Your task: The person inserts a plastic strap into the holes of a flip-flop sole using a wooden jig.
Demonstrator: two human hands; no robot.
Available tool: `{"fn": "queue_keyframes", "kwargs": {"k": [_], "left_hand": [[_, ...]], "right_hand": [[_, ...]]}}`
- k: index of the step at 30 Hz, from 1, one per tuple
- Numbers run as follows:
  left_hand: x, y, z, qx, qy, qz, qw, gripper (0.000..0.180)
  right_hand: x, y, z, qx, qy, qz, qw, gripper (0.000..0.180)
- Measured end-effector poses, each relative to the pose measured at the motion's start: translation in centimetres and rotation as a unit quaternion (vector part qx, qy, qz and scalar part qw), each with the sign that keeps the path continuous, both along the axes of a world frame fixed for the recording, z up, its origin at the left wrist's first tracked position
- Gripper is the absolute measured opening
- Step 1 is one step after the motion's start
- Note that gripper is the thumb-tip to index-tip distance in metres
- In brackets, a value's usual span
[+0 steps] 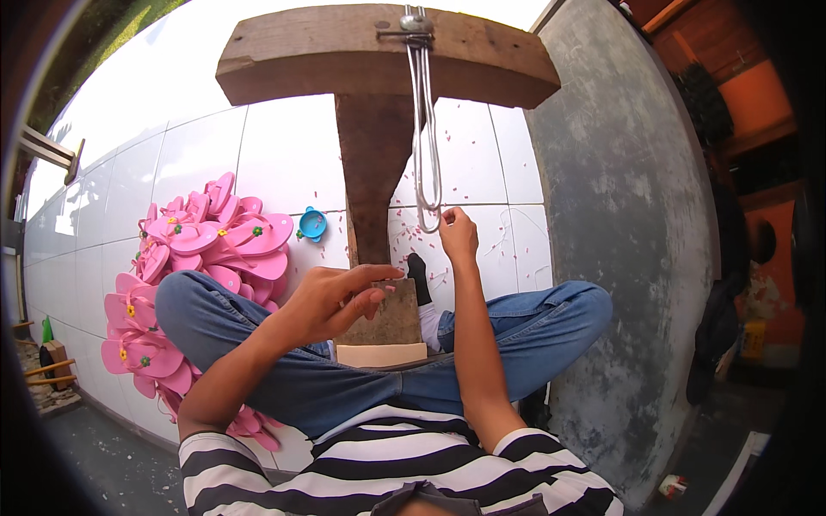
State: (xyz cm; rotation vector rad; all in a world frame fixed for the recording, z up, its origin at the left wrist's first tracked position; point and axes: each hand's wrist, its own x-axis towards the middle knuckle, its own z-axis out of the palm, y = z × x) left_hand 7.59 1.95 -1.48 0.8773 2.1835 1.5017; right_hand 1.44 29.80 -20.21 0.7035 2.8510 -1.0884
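At my far left a pile of pink sandals (194,258) lies finished on the tiled floor (284,155). My left hand (331,301) curls loosely on the wooden post (372,172). My right hand (456,234) pinches the hanging wire loop (426,155); no sandal is mounted yet.

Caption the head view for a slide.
Seated cross-legged, left hand on wooden T-post, right hand at wire loop.

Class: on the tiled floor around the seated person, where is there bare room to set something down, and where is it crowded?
Bare tiles lie between the pink sandal pile and wooden post, above the blue dish. More lie between post and grey wall. Crowded: the sandal pile by the left knee.
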Motion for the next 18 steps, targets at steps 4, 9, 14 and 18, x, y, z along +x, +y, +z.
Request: {"fn": "queue_keyframes", "kwargs": {"k": [4, 9, 14, 18], "left_hand": [[0.2, 1.1, 0.6, 0.044, -0.033, 0.021, 0.998, 0.055], [-0.6, 1.0, 1.4, -0.104, -0.004, -0.013, 0.994, 0.051], [-0.1, 0.2, 0.8, -0.256, 0.052, -0.089, 0.961, 0.04], [-0.1, -0.1, -0.5, -0.32, 0.092, -0.077, 0.94, 0.04]], "right_hand": [[-0.2, 0.1, -5.1, -0.002, -0.053, -0.008, 0.999, 0.018], [2.8, 0.8, -11.2, 0.064, -0.102, 0.003, 0.993, 0.023], [4.0, -1.4, -12.9, 0.093, -0.089, 0.006, 0.992, 0.017], [4.1, -0.7, -14.4, 0.135, -0.087, 0.0, 0.987, 0.016]]}}
